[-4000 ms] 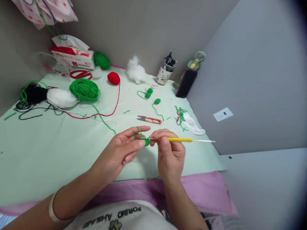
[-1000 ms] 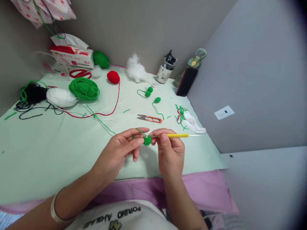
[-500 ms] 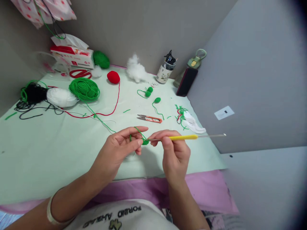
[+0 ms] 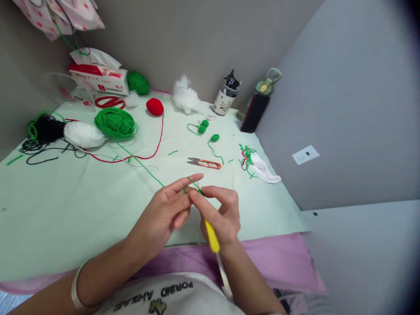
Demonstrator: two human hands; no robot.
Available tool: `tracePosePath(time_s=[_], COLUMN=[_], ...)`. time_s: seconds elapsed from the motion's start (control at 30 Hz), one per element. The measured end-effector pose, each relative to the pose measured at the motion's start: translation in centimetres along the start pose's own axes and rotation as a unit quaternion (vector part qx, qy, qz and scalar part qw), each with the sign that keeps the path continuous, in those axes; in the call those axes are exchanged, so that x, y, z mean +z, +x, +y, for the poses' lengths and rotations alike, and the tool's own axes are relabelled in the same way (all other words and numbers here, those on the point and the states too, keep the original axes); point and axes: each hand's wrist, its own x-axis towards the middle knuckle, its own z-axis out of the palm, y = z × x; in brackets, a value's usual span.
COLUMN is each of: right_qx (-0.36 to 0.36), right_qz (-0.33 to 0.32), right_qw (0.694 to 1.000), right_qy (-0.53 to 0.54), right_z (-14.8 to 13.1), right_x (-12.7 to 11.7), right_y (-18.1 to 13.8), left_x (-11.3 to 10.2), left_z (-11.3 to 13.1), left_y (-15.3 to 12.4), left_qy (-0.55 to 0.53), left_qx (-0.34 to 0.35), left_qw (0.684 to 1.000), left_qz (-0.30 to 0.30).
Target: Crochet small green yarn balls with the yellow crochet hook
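My right hand grips a crochet hook with a yellow handle, its tip pointing up and away from me. Pinched in my left hand is a small piece of green crochet, mostly hidden by my fingertips. Green yarn runs over my raised left index finger and back to a green skein. The fingertips of both hands meet at the hook's tip. Just beyond them lie orange thread snips, and behind those a small green crocheted ball with a tail and a joined green pair.
A red yarn ball, white yarn and black yarn lie at left, near red scissors and a tissue box. White stuffing, a pen jar, a phone and yarn scraps lie behind and right.
The crochet hook has swung from lying sideways to pointing away from me, its yellow handle now toward my body. My right hand has moved left and closed in on my left fingertips.
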Motion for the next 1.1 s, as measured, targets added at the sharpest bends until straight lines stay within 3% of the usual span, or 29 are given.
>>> tracePosePath(time_s=[0.1, 0.2, 0.3, 0.43, 0.53, 0.6, 0.67, 0.73, 0.83, 0.9, 1.03, 1.1], right_qx=[0.126, 0.234, 0.275, 0.235, 0.164, 0.094, 0.077, 0.156, 0.291, 0.315, 0.328, 0.347], right_qz=[0.026, 0.058, 0.037, 0.030, 0.012, -0.003, 0.006, 0.036, 0.061, 0.040, 0.008, 0.017], right_qw=[0.982, 0.927, 0.898, 0.934, 0.970, 0.989, 0.992, 0.973, 0.899, 0.869, 0.864, 0.847], right_qy=[0.138, 0.287, 0.341, 0.268, 0.178, 0.111, 0.096, 0.164, 0.322, 0.379, 0.382, 0.403], right_z=[-0.3, -0.6, -0.6, -0.7, -0.8, -0.8, -0.6, -0.4, -0.1, 0.0, 0.0, 0.0], right_x=[-0.4, -0.7, -0.3, 0.1, 0.1, 0.0, -0.1, -0.2, -0.2, -0.1, 0.0, -0.1], right_y=[1.0, 1.9, 2.2, 1.9, 1.4, 1.2, 1.2, 1.4, 1.8, 1.9, 1.8, 1.8], left_x=[-0.3, -0.5, -0.4, -0.2, -0.1, -0.2, -0.5, -0.8, -0.9, -0.8, -0.5, -0.6], left_z=[0.6, 1.0, 0.9, 0.4, 0.1, 0.1, 0.2, 0.5, 0.7, 0.7, 0.2, 0.1], left_y=[0.4, 0.5, 0.5, 0.5, 0.5, 0.6, 0.8, 1.0, 1.0, 0.9, 0.6, 0.5], left_qy=[-0.064, -0.063, -0.035, 0.012, 0.009, -0.020, -0.056, -0.081, -0.075, -0.043, 0.018, 0.032], left_qx=[-0.027, 0.007, 0.020, 0.036, 0.048, 0.023, -0.017, -0.033, -0.003, 0.017, 0.044, 0.046], left_qw=[0.997, 0.998, 0.999, 0.999, 0.999, 0.999, 0.998, 0.996, 0.997, 0.999, 0.999, 0.998], left_qz=[-0.020, -0.015, -0.024, -0.025, 0.003, -0.008, -0.030, -0.035, -0.015, -0.015, -0.018, -0.011])
